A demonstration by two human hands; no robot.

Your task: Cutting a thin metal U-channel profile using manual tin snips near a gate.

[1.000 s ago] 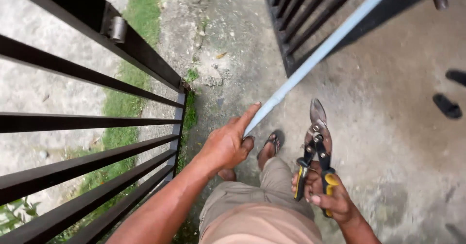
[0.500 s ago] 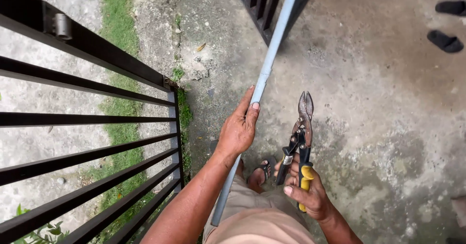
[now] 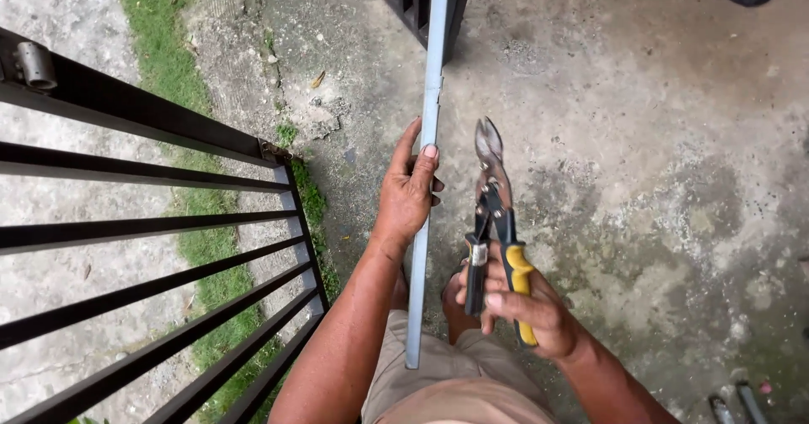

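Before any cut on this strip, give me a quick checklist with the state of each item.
1. Left hand grips the long metal strip: ok.
2. Right hand holds the tin snips by the handles: ok.
3. Snip blades closed, pointing away from the body: ok.
4. Blades on the strip: not ok, they sit beside it, apart.
5. Cut mark on the strip: cannot tell.
6. Far end of the strip supported: cannot tell.

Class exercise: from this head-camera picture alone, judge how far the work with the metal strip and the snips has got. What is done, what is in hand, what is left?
Done: both things are picked up. The left hand grips the long grey metal strip, and the right hand holds the yellow-handled snips. In hand: strip and snips are side by side above the concrete floor. Left: the blades are apart from the strip and no cut shows, so cutting seems not yet begun.
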